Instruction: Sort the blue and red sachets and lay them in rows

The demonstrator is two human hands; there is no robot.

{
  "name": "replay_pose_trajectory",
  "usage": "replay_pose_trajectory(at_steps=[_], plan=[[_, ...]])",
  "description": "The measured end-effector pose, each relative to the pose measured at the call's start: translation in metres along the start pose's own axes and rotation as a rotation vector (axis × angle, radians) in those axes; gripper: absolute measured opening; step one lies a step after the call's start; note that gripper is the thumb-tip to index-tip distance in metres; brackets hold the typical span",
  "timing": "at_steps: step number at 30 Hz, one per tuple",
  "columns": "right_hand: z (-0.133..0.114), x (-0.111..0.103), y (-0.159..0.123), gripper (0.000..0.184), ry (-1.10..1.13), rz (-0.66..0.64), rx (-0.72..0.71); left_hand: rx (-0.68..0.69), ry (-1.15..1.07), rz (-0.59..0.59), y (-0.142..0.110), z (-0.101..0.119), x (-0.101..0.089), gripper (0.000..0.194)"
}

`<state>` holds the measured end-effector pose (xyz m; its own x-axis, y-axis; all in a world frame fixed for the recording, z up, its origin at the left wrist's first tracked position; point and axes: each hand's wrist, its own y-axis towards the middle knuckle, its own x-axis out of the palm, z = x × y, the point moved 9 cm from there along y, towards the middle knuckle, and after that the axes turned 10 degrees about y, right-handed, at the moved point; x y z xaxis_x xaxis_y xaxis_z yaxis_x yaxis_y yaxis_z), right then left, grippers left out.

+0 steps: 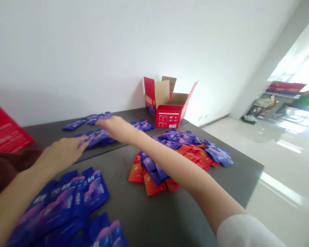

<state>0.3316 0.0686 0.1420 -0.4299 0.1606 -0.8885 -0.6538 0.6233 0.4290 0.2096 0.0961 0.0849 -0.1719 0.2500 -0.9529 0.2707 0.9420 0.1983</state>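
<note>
My left hand (63, 152) is right up against a pile of blue-purple sachets (99, 138), and my right hand (115, 128) reaches over it to another bunch of sachets (92, 118), but my fingers hide the contact, so can't tell if either hand's actually holding one.

Left hand (63, 152): fingertips against blue sachets (96, 139)
Right hand (115, 128): over farther sachets (99, 118)
Back: open red carton (164, 109) on the counter (134, 206)
</note>
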Motion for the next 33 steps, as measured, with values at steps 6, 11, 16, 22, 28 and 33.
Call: replay_pose_trajectory(at_steps=[6,11,16,22,28,33], plan=[[0.058,-0.144,-0.155,0.026,0.048,0.061,0.413,0.329,-0.045,0.074,-0.052,0.159,-0.075,0.047],[0.107,-0.111,-0.251,0.032,0.014,-0.097,0.593,0.511,-0.028,-0.101,-0.077,0.249,-0.057,0.051],[0.106,-0.044,-0.232,0.04,0.088,-0.272,0.476,0.559,-0.063,-0.173,-0.077,0.259,-0.055,0.052],[0.114,-0.027,-0.215,0.045,0.163,-0.39,0.473,0.635,-0.015,-0.219,-0.098,0.263,-0.059,0.049],[0.122,-0.031,-0.226,0.045,0.371,-0.339,0.494,0.644,0.072,-0.123,-0.1,0.273,-0.064,0.027],[0.132,-0.042,-0.233,0.05,0.178,-0.299,0.514,0.655,0.161,0.011,-0.104,0.28,-0.075,0.033]])
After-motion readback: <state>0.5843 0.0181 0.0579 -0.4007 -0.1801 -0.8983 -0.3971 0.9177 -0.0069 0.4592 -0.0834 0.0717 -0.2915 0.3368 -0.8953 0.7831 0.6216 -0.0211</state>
